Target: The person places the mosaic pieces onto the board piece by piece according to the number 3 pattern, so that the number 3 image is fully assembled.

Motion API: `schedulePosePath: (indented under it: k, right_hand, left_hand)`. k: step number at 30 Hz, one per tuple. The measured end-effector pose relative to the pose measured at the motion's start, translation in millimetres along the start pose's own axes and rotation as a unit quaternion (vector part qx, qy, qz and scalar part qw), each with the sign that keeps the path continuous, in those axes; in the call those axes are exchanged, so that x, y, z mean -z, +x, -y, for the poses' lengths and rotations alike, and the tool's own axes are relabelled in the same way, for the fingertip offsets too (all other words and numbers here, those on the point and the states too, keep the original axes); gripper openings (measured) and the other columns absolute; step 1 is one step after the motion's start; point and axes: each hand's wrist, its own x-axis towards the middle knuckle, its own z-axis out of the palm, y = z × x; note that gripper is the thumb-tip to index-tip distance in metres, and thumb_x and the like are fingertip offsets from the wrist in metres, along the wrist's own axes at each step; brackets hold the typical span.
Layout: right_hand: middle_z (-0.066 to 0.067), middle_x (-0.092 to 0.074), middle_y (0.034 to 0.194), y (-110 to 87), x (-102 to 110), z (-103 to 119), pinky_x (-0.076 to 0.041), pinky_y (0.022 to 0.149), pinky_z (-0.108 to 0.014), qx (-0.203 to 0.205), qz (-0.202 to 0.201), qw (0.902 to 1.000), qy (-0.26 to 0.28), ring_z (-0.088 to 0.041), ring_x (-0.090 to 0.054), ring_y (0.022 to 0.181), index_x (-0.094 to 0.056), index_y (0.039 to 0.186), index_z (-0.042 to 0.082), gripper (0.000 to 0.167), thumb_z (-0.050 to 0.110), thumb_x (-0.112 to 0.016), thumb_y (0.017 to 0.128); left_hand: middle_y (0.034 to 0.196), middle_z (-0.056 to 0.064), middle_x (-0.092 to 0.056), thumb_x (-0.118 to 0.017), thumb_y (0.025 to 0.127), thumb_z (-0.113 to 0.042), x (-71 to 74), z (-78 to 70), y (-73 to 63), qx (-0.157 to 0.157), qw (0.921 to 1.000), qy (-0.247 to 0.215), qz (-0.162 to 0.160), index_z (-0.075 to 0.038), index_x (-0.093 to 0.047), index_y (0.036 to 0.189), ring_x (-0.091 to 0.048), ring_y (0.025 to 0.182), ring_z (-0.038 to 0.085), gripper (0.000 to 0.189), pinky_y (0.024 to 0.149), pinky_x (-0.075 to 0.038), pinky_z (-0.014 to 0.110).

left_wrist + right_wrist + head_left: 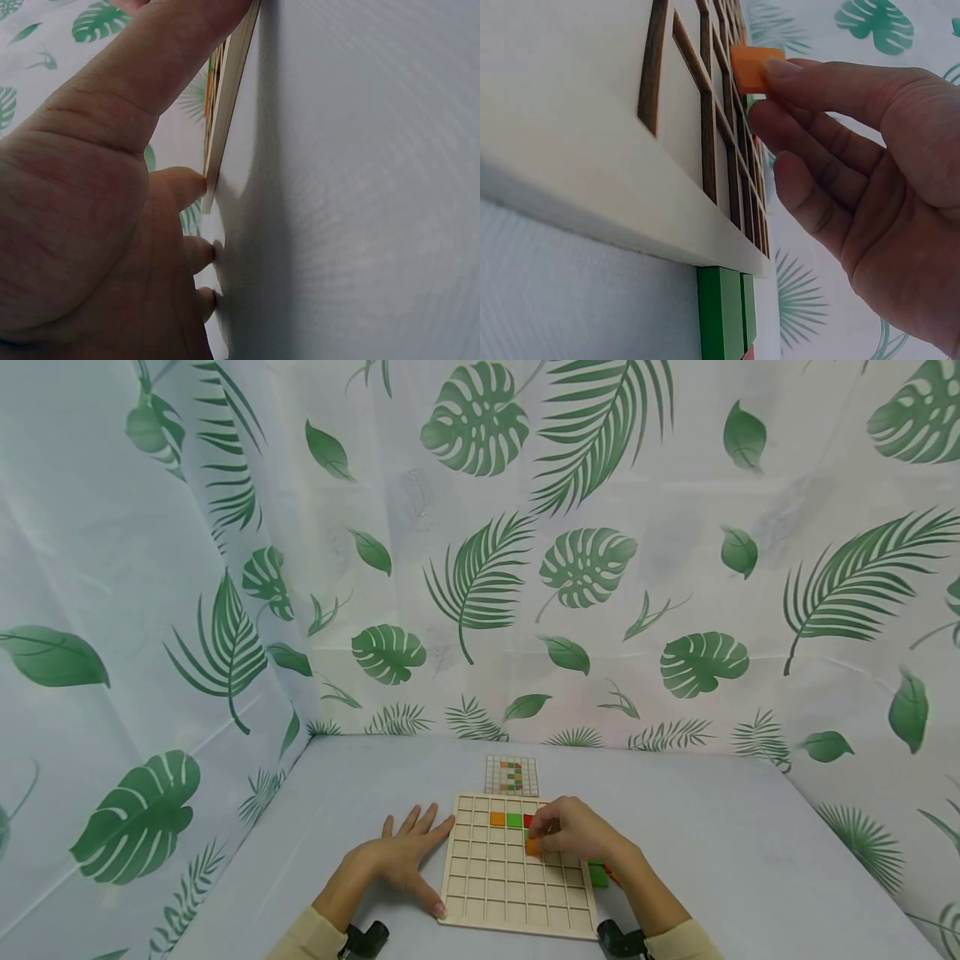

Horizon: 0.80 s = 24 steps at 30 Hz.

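Observation:
A pale wooden grid board [495,889] lies on the table, with an orange tile [497,819], a green tile [514,820] and a partly covered red tile [528,820] in one row near its far edge. My right hand [581,831] pinches another orange tile [751,69] between thumb and fingers at the grid, just below a mostly hidden green tile. My left hand [401,857] is spread flat, its thumb and a finger touching the board's left edge; in the left wrist view the hand [90,202] lies along that edge.
Beyond the board lies a small card [492,777] printed with a coloured grid pattern. Green tiles [598,874] and some red ones, partly hidden by the right forearm, lie by the board's right edge. A leaf-patterned curtain [600,635] hangs behind the white table [750,843].

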Motion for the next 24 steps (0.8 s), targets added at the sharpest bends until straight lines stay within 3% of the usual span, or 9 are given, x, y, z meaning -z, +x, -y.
schedulePosePath:
  k: [15,24]
  right_hand:
    - [0.008,-0.071,0.082,-2.8,-1.4,4.5,-0.052,0.066,-0.025,-0.013,0.029,0.9995,0.0,-0.008,-0.06,0.073,-0.078,0.088,0.012,0.006,0.008,-0.083,0.088]
    - [0.007,-0.07,0.082,-3.3,-2.1,6.0,-0.052,0.066,-0.025,-0.017,0.025,0.9995,-0.011,-0.01,-0.06,0.073,-0.077,0.088,0.014,0.011,0.01,-0.087,0.084]
  left_hand:
    - [0.176,0.014,-0.003,-0.091,0.061,-0.07,-2.6,1.4,1.4,-0.001,1.0,-0.009,-0.003,-0.028,-0.017,0.169,0.003,0.162,0.042,0.137,0.12,0.001,0.078]
    - [0.176,0.015,-0.003,-0.091,0.062,-0.07,-0.3,-0.1,0.6,-0.002,1.0,-0.006,-0.002,-0.027,-0.017,0.169,0.003,0.162,0.043,0.137,0.119,0.001,0.079]
